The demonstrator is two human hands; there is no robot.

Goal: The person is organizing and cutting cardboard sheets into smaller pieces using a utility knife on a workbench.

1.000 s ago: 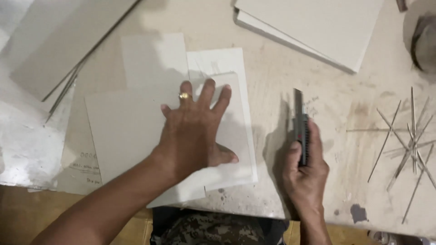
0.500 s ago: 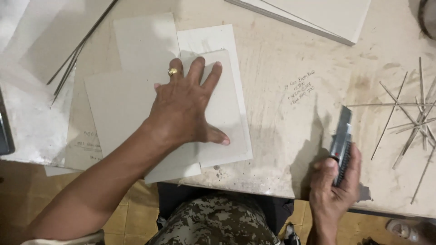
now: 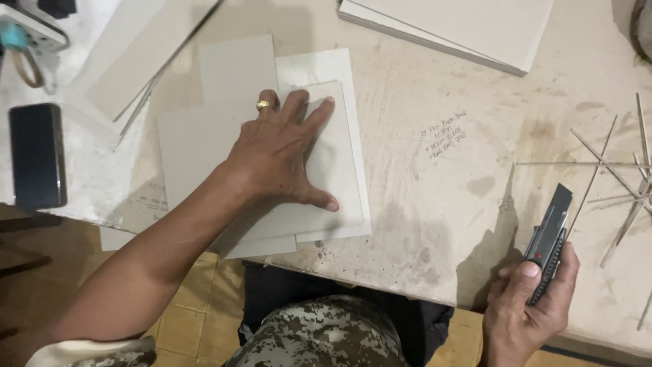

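Observation:
My left hand, with a gold ring on one finger, lies flat with fingers spread on a stack of grey cardboard sheets near the table's front edge. The top sheet sits on a slightly larger one. My right hand is off to the right at the table's front edge, closed around a dark utility knife with a red button, its tip pointing up and away from me. The knife is well apart from the sheets.
A worn, stained table carries a thick pile of pale boards at the back. Several thin metal rods lie crossed at the right. A dark phone lies at the left, more sheets behind it.
My right hand has drawn the knife away from the sheets, to the right and toward me. The left hand stays pressed on the stack.

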